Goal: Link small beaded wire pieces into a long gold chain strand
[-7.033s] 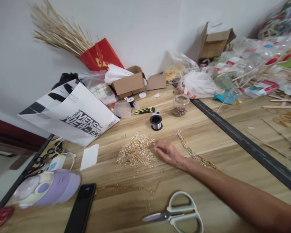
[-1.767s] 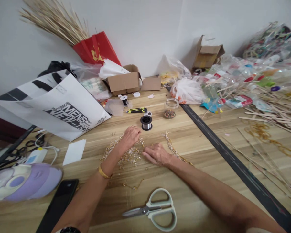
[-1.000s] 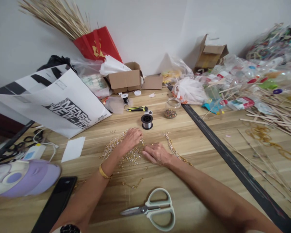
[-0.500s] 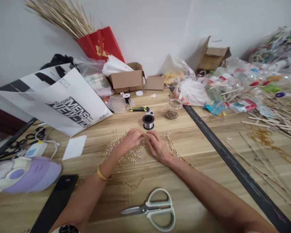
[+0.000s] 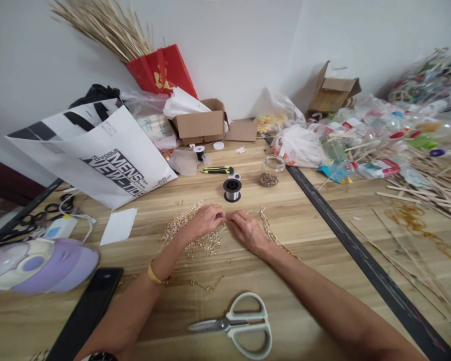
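Note:
My left hand (image 5: 207,220) is closed in a pinch above a pile of small gold and clear beads (image 5: 180,225). Whatever sits between its fingertips is too small to name. Close beside it, fingertips almost meeting, my right hand (image 5: 248,230) is curled with thumb and fingers together, its contents hidden. A beaded chain (image 5: 270,231) lies just right of that hand. Behind both hands stands a black spool of clear line (image 5: 232,190). Nearer to me, a short gold chain (image 5: 207,287) lies above white-handled scissors (image 5: 244,325).
A glass jar of beads (image 5: 269,178) and a yellow utility knife (image 5: 217,170) lie farther back. Left are a white paper bag (image 5: 108,155), a phone (image 5: 86,311) and a purple device (image 5: 48,264). Sticks and plastic bottles crowd the right, past a black strip (image 5: 338,235).
The view has shifted slightly, so the scene sits a little to the right. My fingers have moved slightly, still pinched close together over the same spot.

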`<state>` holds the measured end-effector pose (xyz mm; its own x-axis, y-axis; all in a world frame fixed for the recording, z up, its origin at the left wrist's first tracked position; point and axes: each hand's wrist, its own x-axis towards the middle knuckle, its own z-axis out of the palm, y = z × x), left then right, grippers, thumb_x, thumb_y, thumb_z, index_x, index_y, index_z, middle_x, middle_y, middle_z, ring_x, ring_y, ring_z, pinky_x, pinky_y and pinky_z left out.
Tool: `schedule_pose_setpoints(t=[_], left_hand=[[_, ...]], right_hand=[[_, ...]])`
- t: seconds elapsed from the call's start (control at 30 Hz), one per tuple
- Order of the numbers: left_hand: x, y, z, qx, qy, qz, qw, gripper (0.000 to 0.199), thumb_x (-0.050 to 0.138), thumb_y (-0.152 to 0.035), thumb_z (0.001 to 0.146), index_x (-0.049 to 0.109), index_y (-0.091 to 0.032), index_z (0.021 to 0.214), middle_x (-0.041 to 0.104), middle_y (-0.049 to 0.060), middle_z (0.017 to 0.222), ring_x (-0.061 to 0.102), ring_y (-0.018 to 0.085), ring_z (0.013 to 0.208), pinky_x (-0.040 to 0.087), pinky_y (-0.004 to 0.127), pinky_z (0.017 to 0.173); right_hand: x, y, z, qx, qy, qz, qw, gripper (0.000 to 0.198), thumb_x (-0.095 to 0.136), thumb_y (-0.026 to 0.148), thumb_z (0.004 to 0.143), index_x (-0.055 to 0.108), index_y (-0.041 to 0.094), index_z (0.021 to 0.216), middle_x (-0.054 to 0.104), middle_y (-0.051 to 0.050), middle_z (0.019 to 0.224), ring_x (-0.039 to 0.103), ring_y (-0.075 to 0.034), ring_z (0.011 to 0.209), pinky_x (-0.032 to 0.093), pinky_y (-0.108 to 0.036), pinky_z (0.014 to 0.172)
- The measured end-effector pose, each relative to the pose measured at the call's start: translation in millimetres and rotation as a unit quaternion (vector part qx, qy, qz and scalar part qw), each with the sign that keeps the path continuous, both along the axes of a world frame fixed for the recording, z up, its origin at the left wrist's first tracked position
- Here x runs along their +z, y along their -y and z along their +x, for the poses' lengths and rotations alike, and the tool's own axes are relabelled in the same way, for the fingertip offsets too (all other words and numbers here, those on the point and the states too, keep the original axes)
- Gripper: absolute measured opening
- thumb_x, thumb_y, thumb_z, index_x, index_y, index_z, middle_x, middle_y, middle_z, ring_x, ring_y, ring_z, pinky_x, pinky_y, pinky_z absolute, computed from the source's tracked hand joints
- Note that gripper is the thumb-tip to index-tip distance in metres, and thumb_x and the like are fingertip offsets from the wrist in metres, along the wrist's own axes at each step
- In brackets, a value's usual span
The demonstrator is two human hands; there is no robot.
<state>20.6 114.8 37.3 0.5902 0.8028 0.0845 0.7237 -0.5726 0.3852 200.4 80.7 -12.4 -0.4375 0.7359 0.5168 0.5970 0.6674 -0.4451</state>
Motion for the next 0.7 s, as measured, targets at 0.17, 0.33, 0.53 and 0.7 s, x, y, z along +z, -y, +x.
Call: schedule_pose_setpoints(t=[0.17, 0.33, 0.53, 0.7], left_hand=[[3.4, 3, -4, 0.029, 0.046, -0.043, 0.998, 0.012, 0.054, -0.020, 0.078, 0.067, -0.018, 0.076, 0.068, 0.003, 0.079, 0.061, 0.017, 0.074, 0.044, 0.027, 0.070], [4.5, 6, -9, 0.079, 0.140, -0.119, 0.980, 0.013, 0.057, -0.023, 0.076, 0.068, -0.016, 0.078, 0.071, 0.003, 0.078, 0.064, 0.016, 0.073, 0.046, 0.024, 0.069], [8.7, 13, -9, 0.103, 0.194, -0.175, 0.960, 0.021, 0.059, -0.024, 0.075, 0.069, -0.014, 0.091, 0.072, 0.005, 0.084, 0.065, 0.017, 0.077, 0.049, 0.026, 0.072], [7.1, 16, -5, 0.089, 0.197, -0.181, 0.960, 0.023, 0.065, -0.024, 0.070, 0.069, -0.013, 0.090, 0.071, 0.005, 0.079, 0.064, 0.016, 0.073, 0.050, 0.026, 0.069]], right_hand=[[0, 1, 1, -0.007, 0.005, -0.006, 1.000, 0.014, 0.042, 0.016, 0.091, 0.056, 0.017, 0.091, 0.061, -0.008, 0.084, 0.057, -0.017, 0.074, 0.045, -0.026, 0.067], [-3, 1, 1, -0.014, -0.028, -0.002, 1.000, 0.014, 0.041, 0.016, 0.091, 0.054, 0.018, 0.093, 0.061, -0.007, 0.083, 0.058, -0.017, 0.074, 0.045, -0.026, 0.066], [-2, 4, -1, -0.011, -0.048, 0.007, 0.999, 0.013, 0.042, 0.016, 0.090, 0.054, 0.017, 0.092, 0.062, -0.007, 0.082, 0.058, -0.017, 0.073, 0.045, -0.026, 0.066], [0, 6, -2, 0.001, -0.052, 0.006, 0.999, 0.013, 0.041, 0.017, 0.090, 0.054, 0.017, 0.090, 0.062, -0.008, 0.082, 0.058, -0.017, 0.071, 0.045, -0.027, 0.065]])
